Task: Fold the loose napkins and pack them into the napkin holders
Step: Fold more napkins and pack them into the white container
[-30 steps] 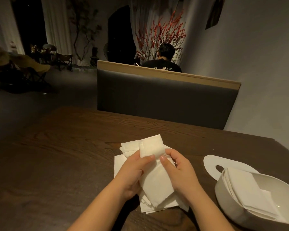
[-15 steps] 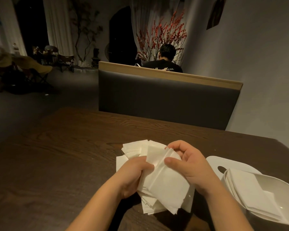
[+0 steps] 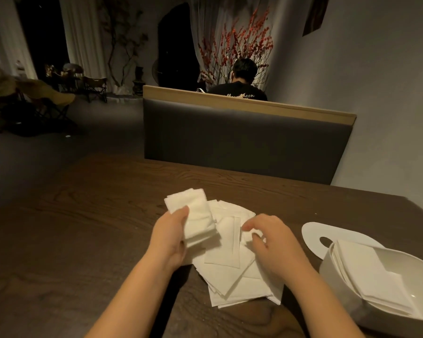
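White crinkled napkin (image 3: 197, 217) in left hand (image 3: 169, 236)

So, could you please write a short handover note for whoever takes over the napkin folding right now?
Left hand: grips a folded napkin, lifted above the pile.
Right hand: fingers curled, pinching a corner in the loose napkin pile on the table.
Napkin holder: at the right, open, already holding some folded napkins; its lid lies flat behind it.
Done: part of the holder filled.
Left: pack the held napkin, fold and pack the rest of the pile, and probably refit the lid.
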### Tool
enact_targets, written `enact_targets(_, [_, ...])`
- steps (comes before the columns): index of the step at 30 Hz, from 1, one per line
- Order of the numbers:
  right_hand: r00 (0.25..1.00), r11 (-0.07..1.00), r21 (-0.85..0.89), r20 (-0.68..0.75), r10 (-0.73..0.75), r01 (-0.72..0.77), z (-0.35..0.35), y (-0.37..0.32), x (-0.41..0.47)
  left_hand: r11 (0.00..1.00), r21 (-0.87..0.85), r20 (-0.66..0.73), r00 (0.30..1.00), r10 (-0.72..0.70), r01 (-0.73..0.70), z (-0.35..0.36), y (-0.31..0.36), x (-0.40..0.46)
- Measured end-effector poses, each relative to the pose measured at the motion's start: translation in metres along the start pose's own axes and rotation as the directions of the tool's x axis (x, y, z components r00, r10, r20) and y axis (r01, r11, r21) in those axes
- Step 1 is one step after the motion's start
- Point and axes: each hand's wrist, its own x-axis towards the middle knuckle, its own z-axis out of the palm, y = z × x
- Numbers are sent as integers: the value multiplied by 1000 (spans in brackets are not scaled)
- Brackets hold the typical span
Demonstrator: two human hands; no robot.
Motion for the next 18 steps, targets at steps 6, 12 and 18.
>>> enact_targets(6, [925, 972, -134, 353, -137, 195, 7, -5, -4, 999, -24, -46, 998, 48, -49, 1, -3, -1])
enact_targets(12, [952, 929, -274, 244, -182, 248, 11, -16, 1, 998, 23, -20, 998, 63, -62, 4, -7, -5])
enact_targets(18, [989, 952, 305, -149, 15, 32, 3, -15, -3, 994, -25, -34, 993, 110, -110, 3, -5, -6])
